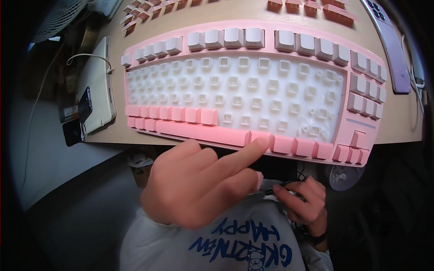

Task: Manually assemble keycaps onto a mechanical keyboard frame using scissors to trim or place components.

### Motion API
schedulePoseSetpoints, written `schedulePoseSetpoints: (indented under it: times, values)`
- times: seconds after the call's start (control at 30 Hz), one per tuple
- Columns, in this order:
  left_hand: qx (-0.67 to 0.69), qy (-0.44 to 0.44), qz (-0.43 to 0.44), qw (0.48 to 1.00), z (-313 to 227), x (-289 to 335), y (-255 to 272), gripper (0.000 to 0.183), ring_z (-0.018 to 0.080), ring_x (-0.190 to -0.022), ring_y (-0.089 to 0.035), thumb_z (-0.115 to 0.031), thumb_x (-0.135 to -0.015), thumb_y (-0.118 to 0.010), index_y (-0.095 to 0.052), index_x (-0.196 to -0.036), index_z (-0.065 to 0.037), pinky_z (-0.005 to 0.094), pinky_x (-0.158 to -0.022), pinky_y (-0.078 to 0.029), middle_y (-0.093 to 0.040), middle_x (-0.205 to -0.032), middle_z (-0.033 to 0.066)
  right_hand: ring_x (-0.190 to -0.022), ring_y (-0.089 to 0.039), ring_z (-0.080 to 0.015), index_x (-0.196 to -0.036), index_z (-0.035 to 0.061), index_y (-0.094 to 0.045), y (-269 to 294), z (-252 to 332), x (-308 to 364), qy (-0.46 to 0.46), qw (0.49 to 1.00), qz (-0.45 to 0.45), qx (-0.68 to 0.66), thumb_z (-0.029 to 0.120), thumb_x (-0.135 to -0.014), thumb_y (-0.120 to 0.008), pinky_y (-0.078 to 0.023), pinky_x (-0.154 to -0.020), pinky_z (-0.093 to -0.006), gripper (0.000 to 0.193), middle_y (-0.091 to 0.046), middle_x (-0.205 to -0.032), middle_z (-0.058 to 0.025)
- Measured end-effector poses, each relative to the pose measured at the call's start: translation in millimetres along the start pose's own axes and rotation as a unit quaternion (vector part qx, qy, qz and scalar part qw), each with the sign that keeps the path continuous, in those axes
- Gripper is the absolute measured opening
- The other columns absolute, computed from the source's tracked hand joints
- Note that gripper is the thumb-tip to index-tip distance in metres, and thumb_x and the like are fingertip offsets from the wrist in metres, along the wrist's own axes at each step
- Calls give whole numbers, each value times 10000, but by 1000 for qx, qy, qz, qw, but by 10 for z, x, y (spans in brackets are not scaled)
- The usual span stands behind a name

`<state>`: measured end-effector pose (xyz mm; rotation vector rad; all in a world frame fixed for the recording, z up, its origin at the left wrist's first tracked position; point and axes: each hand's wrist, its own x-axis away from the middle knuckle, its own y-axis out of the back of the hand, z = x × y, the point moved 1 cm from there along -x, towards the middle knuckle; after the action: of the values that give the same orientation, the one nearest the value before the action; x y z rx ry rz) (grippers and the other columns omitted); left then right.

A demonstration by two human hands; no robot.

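Grip of the left hand [187, 185] seems to pinch a pink cap [259, 180] at its 3 o'clock; the index finger [242, 156] touches a bottom-row key [260, 133]. Just past 3, the right hand [305, 201] is closed round a dark tool [270, 192]. The keyboard [267, 43] lies at 1 o'clock on the table [400, 124]. Likely step: pressing caps home. Next calls for squaring one over a bare stem [227, 118].

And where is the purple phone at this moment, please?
In the head view, the purple phone lies on the table at the right side, just beyond the right end of the pink keyboard.
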<state>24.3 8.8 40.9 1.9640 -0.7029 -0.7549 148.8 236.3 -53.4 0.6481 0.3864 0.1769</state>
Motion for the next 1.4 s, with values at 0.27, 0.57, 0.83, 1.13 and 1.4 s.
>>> schedulePoseSetpoints:
  times: [0.27, 0.57, 0.83, 1.13, 1.4]
  values:
    - [65, -22, 37, 997, -48, 40, 212, 231, 145, -473, -416, -125, -699, -906, -687, -771, -115, 304, -490, -333, -809, -1075, 122, -618, -496, -154, -1123, 112, -826, -12, 38, 80, -4, 1000, 0, -8, 39, -689, -785, -404, -513, -268, 442, -690, -836, -28]
    - [1, 3, -34, 999, -147, 20, -132, 419, 144, -473, -493, -178, -770, -889, -576, -1048, -145, 278, -467, -370, -797, -1128, 166, -598, -483, -154, -1115, 111, -830, -15, 88, 146, 5, 1000, -5, 1, 33, -710, -790, -393, -508, -272, 415, -682, -828, -33]
    - [-44, -27, -17, 999, -243, 64, -102, 342, 114, -464, -467, -173, -800, -878, -623, -1017, -103, 273, -455, -335, -800, -1078, 181, -604, -509, -151, -1119, 103, -831, 3, 118, 186, 6, 1000, -9, -1, 24, -722, -783, -411, -513, -271, 408, -683, -820, -38]
    - [-57, -33, -46, 997, -190, -17, -162, 345, 112, -488, -518, -186, -803, -869, -633, -1043, -111, 264, -471, -346, -806, -1053, 159, -597, -510, -151, -1103, 91, -832, -31, 151, 203, 16, 1000, -13, -5, 6, -709, -767, -420, -514, -274, 409, -685, -819, -36]
    - [33, -37, 11, 999, -296, 63, -60, 292, 118, -521, -594, -165, -803, -847, -671, -1033, -133, 270, -463, -360, -805, -986, 97, -596, -516, -154, -1110, 88, -829, -8, 168, 296, 9, 1000, -21, -4, 0, -689, -760, -419, -514, -274, 436, -693, -824, -43]
